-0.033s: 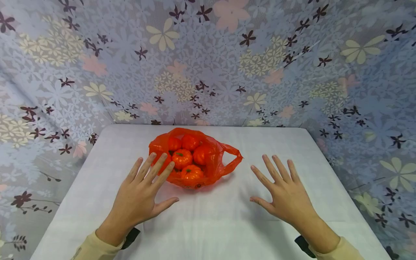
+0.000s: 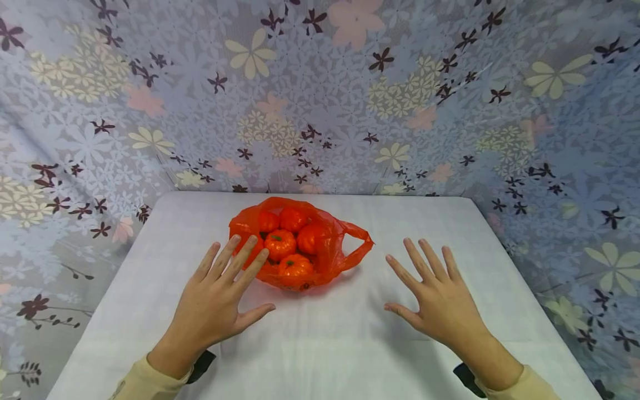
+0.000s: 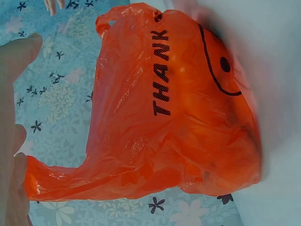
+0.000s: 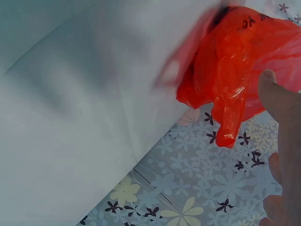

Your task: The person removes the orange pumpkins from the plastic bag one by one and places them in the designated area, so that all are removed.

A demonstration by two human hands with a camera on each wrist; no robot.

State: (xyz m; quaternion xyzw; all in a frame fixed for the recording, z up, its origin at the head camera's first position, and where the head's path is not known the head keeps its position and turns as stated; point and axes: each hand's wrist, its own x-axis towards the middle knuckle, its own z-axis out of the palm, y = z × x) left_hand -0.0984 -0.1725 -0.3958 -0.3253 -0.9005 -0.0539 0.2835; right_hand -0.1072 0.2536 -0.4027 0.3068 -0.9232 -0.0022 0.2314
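Observation:
A red plastic carrier bag [image 2: 327, 258] stands open-topped on the white-covered table, with several small ribbed orange pumpkins [image 2: 280, 244] showing inside. Black print reading "THANK" and part of a smiley line face the left wrist view, on the bag's side [image 3: 136, 108]. My left hand [image 2: 212, 303] is spread with straight fingers, palm down, its fingertips overlapping the bag's near left side in the head view. To the right of the bag, my right hand [image 2: 440, 300] is likewise spread, apart from the bag's handle loop [image 2: 357, 255]. Neither hand holds anything.
White cloth covers the table [image 2: 400, 355], whose far edge meets a flower-patterned fabric backdrop [image 2: 320, 111]. The same fabric hangs along the left and right sides. Dark bands [image 2: 201, 366] show at both wrists, below light sleeves.

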